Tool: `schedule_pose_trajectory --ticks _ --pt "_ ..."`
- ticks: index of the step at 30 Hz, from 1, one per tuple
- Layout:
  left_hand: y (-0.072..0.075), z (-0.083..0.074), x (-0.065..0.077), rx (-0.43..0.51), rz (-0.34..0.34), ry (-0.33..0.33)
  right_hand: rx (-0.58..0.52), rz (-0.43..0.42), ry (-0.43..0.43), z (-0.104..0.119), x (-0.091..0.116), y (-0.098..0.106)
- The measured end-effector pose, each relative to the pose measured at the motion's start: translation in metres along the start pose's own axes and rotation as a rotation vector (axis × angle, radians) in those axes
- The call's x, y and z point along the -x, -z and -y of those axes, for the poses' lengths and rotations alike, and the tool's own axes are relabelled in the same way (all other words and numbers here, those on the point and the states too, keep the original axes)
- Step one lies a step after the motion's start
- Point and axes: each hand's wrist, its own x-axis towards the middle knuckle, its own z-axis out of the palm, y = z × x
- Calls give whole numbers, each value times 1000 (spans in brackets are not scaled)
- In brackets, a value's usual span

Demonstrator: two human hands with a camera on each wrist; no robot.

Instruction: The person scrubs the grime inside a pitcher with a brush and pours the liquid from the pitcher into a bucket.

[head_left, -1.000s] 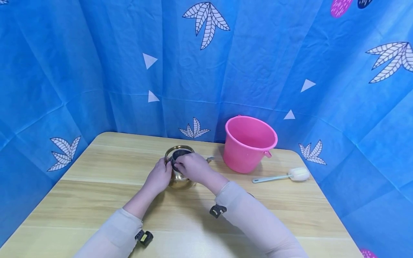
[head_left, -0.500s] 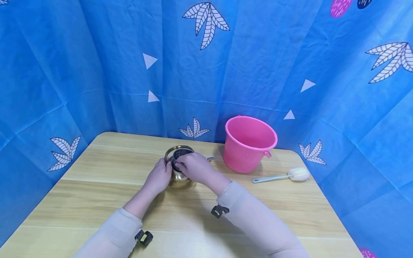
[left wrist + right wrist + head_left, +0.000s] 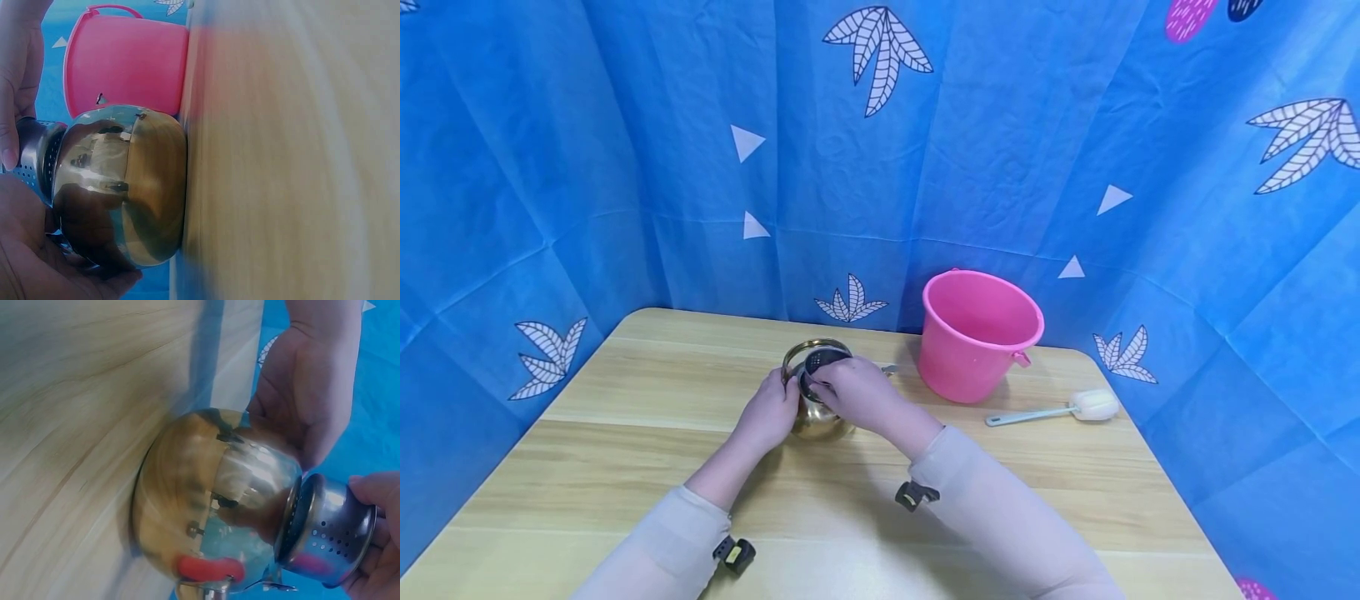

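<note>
A shiny gold teapot (image 3: 820,427) stands upright on the wooden table, its round body showing reflections in both wrist views. My left hand (image 3: 773,408) grips it from the left, near the handle, with the thumb by the mouth. A perforated metal strainer (image 3: 331,531) sits at the teapot's mouth, largely above the rim and somewhat tilted. Its wall is pinched between the thumb and fingers of my right hand (image 3: 861,393). How deep the strainer's lower end reaches into the teapot is hidden. The spout tip (image 3: 889,369) points right.
Behind and right of the teapot stands a pink bucket (image 3: 977,367). Farther right lies a sponge brush (image 3: 1093,405) with a pale green handle. A blue patterned curtain (image 3: 850,192) closes off the table (image 3: 647,467) at the back and sides.
The strainer has shifted and tilted slightly within my right hand's pinch. My right wrist has drifted a little right and nearer. The left hand and teapot hold still.
</note>
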Motion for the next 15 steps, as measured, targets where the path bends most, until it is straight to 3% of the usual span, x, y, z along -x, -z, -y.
schedule_pose_trajectory --ticks 15 --pt "0 0 2 4 6 -3 32 -16 40 3 10 7"
